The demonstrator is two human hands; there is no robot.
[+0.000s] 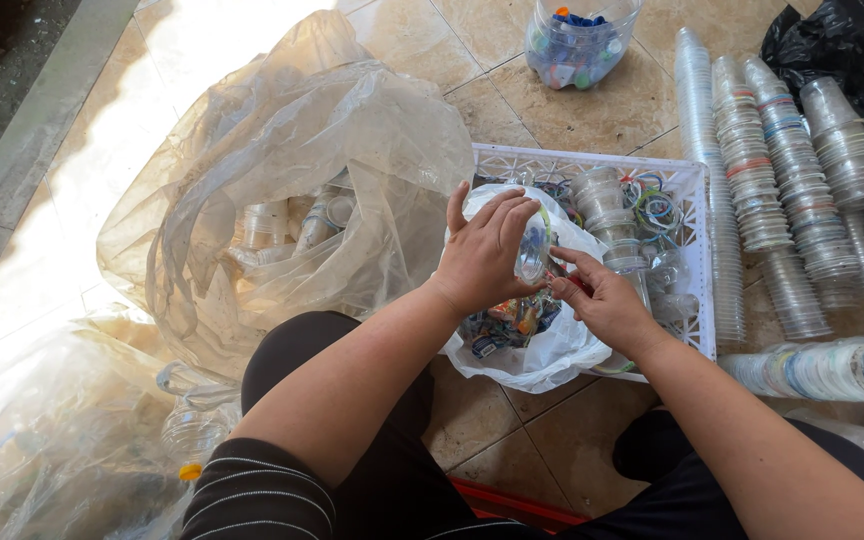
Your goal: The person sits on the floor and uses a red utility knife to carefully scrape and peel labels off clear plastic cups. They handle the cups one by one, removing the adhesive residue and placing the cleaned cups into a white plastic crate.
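At centre frame, grip: the left hand [482,255] is wrapped over a clear plastic cup [533,250], fingers curled across its top, holding it over the white bag.
Right hand: the right hand [607,300] sits at 4 o'clock of the cup, thumb and forefinger pinched on a small red piece [574,282] at the cup's rim; what that piece is cannot be told.
Cup's place: above the open mouth of the white plastic bag [552,355], just inside the near edge of the crate.
Bag contents: coloured scraps of wrapper [507,325] lie under the hands, at 6 o'clock of the cup.
Crate: a white lattice crate [697,260] stretches from 12 to 3 o'clock of the hands, with loose clear cups and coloured plastic rings [652,210] in it.
Stacks: long rows of nested clear cups [772,190] lie on the tiled floor [602,110] at 2 o'clock, beside a black bag [852,50].
Jar: a clear tub of coloured caps [577,40] stands at 12 o'clock, well apart.
Big sack: a large translucent sack [292,180] with clear bottles inside fills 9 to 11 o'clock.
Near stack: another nested row [822,370] lies at 4 o'clock.
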